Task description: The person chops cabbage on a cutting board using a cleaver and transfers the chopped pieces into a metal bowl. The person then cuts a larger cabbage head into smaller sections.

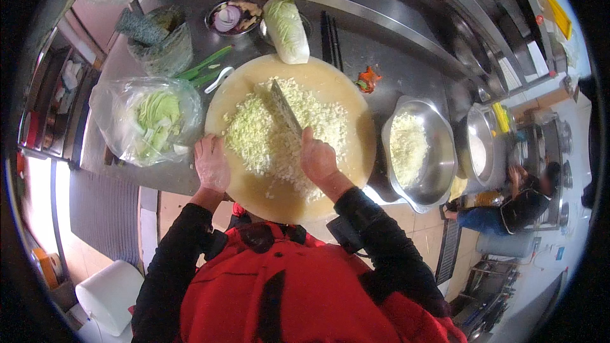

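My right hand (318, 157) grips the handle of a knife (286, 109), whose blade lies over finely chopped cabbage (252, 145) on a round cutting board (360, 152). At the board's left edge rests my left hand (212, 164), holding nothing, its fingers pointing forward. A piece of napa cabbage (288, 33) lies at the far edge of the board. Right of the board, a steel basin (441, 152) holds more chopped cabbage (408, 150). To the left, a clear plastic bag (109, 119) contains cabbage leaves (159, 114).
Behind the bag stands a stone mortar (167, 57) with a pestle (140, 26). Green onions (205, 64), a white spoon (220, 79), a bowl with onion (233, 18), black chopsticks (331, 40) and a red pepper piece (368, 80) lie beyond the board. Another person (519, 205) is at far right.
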Motion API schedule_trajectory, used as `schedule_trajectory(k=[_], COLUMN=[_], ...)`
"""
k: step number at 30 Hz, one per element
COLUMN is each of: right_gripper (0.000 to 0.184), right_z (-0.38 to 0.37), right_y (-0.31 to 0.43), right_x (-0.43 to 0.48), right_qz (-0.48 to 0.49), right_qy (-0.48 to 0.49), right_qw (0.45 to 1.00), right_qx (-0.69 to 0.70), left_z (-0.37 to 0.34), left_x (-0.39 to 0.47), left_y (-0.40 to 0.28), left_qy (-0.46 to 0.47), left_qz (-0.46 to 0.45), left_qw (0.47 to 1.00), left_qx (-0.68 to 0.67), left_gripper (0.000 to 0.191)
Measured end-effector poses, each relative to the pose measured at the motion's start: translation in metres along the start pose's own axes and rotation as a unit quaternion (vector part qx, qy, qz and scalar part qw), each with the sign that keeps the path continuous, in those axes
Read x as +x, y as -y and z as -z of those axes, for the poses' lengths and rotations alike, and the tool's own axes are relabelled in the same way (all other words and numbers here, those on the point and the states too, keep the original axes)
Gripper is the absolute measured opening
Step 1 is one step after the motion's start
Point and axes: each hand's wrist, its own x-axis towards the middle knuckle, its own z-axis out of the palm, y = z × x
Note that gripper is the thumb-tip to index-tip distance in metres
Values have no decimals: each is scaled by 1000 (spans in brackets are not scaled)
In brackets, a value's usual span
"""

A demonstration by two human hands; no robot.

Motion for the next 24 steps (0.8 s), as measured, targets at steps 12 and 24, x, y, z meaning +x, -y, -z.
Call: schedule_trajectory(k=[12, 24], right_gripper=[22, 35], right_z=[20, 18], right_y=[-33, -63], right_x=[-35, -39], right_qz=[-115, -199], right_qy=[25, 19], right_qw=[992, 978], right_qx=[36, 62], left_z=[0, 3], left_x=[2, -2], left_y=[0, -2], left_qy=[19, 33], left_qz=[8, 8], left_qw=[1000, 999], left_qx=[-1, 5], left_gripper=[38, 41])
